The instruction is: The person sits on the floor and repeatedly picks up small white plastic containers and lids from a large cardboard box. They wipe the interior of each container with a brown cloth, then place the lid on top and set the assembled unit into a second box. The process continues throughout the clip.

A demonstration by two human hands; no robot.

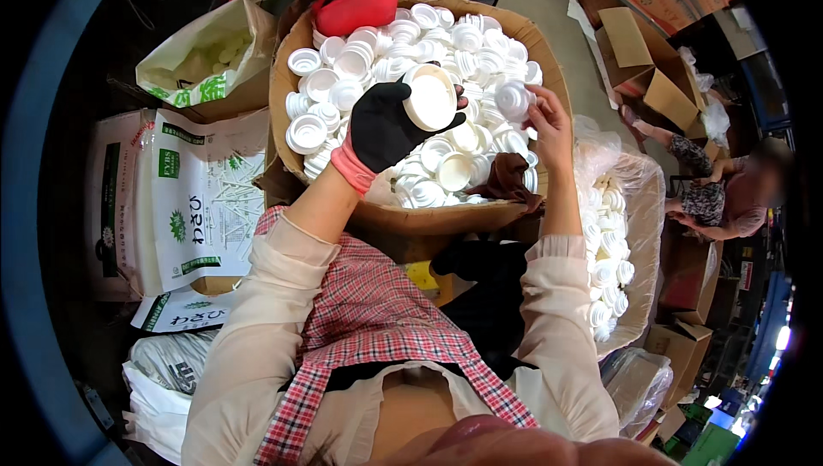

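Note:
My left hand (383, 126), in a black glove with a pink cuff, is closed on a round cream-white plastic lid (431, 99), its broad face turned up. My bare right hand (551, 123) pinches a smaller, translucent-looking white lid (514, 101) by its edge. Both hands are over a large cardboard box (549, 46) heaped with white plastic lids (351, 61). On the heap lie a red pouch (355, 8) at the far left and a dark brown cloth (507, 176) at the near right.
To the right a box lined with clear plastic (641, 209) holds more white pieces. At the left stand a bag of pale pieces (206, 54) and printed white sacks (184, 200). A seated person (737, 196) and open cartons (634, 54) are farther right.

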